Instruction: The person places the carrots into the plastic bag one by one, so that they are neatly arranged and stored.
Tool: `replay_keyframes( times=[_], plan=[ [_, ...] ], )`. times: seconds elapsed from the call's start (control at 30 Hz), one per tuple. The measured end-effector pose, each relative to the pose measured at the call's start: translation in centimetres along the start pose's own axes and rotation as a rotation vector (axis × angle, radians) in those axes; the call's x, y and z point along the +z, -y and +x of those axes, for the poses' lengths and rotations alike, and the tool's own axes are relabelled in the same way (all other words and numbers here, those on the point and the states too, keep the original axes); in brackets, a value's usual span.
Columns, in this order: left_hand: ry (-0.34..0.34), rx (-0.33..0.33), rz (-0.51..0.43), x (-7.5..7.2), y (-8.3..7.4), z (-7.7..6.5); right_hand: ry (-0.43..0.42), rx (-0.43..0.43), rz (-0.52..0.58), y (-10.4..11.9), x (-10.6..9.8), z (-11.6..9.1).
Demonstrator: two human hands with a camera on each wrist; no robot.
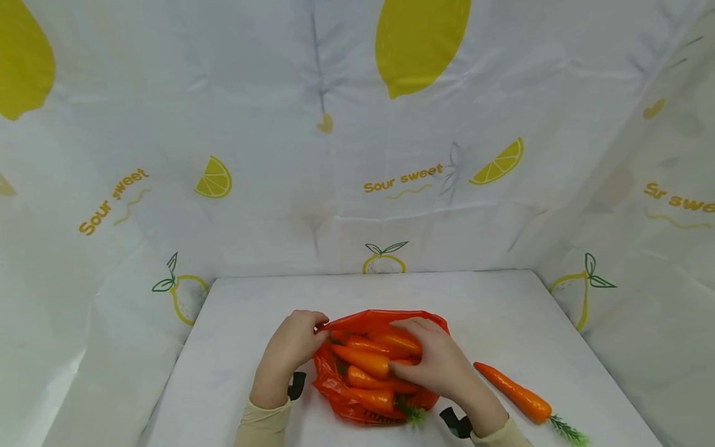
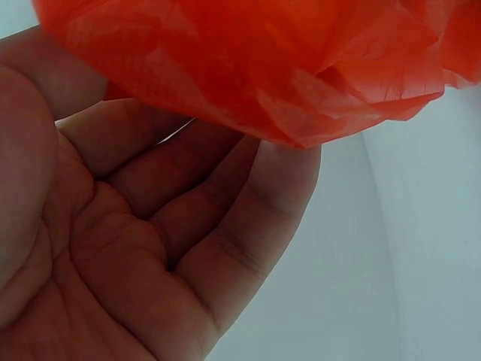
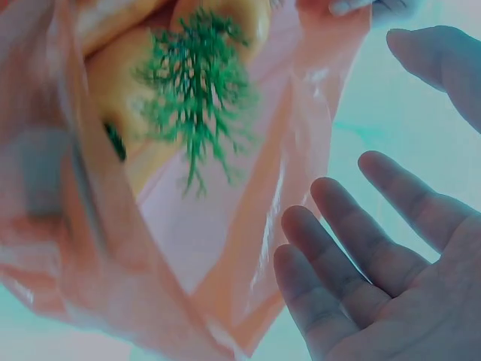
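An open red plastic bag (image 1: 335, 397) lies on the white table, full of several orange carrots (image 1: 365, 360). One carrot's green leafy top (image 1: 412, 413) pokes out over the front rim. At the bag's left rim, my left hand (image 1: 287, 344) pinches the plastic; in the left wrist view the bag (image 2: 248, 68) covers the fingertips. Over the right side of the opening is my right hand (image 1: 441, 360), its fingers apart. The right wrist view shows that hand (image 3: 398, 278) spread beside the bag, holding nothing, near a green carrot top (image 3: 199, 83).
A single carrot (image 1: 516, 394) with green leaves lies on the table (image 1: 240, 310) to the right of the bag, beside my right forearm. Lemon-printed white sheeting (image 1: 268, 205) stands as walls behind and along both sides.
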State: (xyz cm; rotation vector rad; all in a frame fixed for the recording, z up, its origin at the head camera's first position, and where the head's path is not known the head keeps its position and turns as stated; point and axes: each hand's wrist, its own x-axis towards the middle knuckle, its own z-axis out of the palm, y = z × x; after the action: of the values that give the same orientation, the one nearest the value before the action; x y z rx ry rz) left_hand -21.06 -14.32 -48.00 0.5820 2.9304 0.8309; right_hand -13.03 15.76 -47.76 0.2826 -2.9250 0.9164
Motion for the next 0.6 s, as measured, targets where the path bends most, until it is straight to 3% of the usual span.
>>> replay_keyframes(
  times=[0.6],
  plan=[
    [0.004,0.017,-0.006,0.0,0.1,0.0,-0.129,0.049,-0.044,-4.4,-3.2,-1.7]
  ],
)
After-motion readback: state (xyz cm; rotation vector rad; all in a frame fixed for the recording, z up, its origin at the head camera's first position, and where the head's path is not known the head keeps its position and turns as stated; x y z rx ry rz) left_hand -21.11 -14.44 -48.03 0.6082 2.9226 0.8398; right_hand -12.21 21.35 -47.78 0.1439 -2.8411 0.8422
